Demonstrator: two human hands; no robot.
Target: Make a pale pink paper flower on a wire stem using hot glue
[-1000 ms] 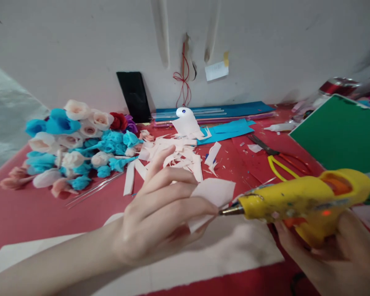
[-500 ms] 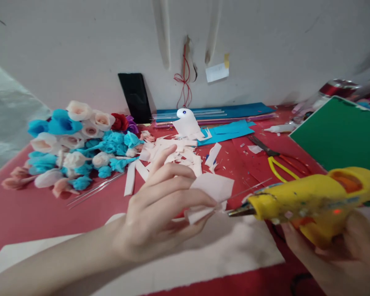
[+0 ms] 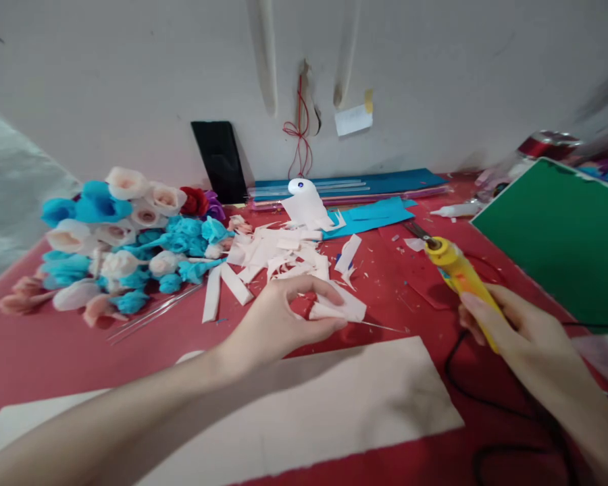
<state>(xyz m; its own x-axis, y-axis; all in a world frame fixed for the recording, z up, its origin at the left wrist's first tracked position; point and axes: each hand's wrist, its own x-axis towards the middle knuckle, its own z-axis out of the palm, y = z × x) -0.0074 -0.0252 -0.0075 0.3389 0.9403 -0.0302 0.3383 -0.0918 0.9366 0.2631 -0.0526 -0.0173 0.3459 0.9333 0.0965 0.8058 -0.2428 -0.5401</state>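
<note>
My left hand (image 3: 278,320) pinches a pale, petal-like piece of crepe paper (image 3: 353,307) between thumb and fingers, over the scrap pile's near edge. A thin wire (image 3: 382,327) sticks out from the paper toward the right. My right hand (image 3: 524,320) is wrapped round a yellow hot glue gun (image 3: 461,273), apart from the paper. The gun's nozzle points away from me, close to the scissors (image 3: 414,229), whose handles are mostly hidden behind it. Below both hands lies a large pale paper sheet (image 3: 284,412).
Crepe paper flowers (image 3: 116,263) crowd the left. Cut paper scraps (image 3: 278,251) lie mid-table before a small white bird-like figure (image 3: 307,206). A phone (image 3: 220,162) leans on the wall. At right are a green board (image 3: 552,250) and the gun's black cable (image 3: 486,401).
The glue gun has moved right and away from the paper, and its nozzle has swung from pointing left to pointing forward. My left hand has turned and lowered slightly, still pinching the paper.
</note>
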